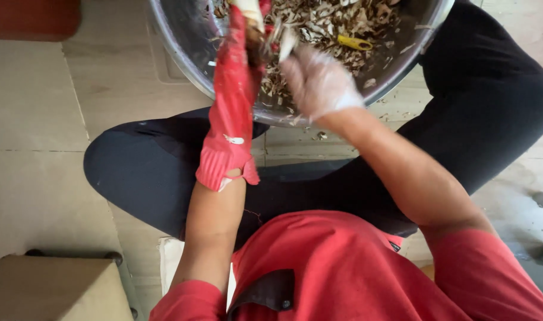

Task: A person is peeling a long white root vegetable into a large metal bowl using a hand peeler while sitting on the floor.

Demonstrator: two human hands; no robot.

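Where both hands meet, metal bowl (182, 41) of, seemingly, peelings (331, 24).

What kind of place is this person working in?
Probably a home floor or a simple food-preparation spot. The person sits low on a tiled floor, a wide metal basin of brown peelings between the knees, both gloved hands working over it.
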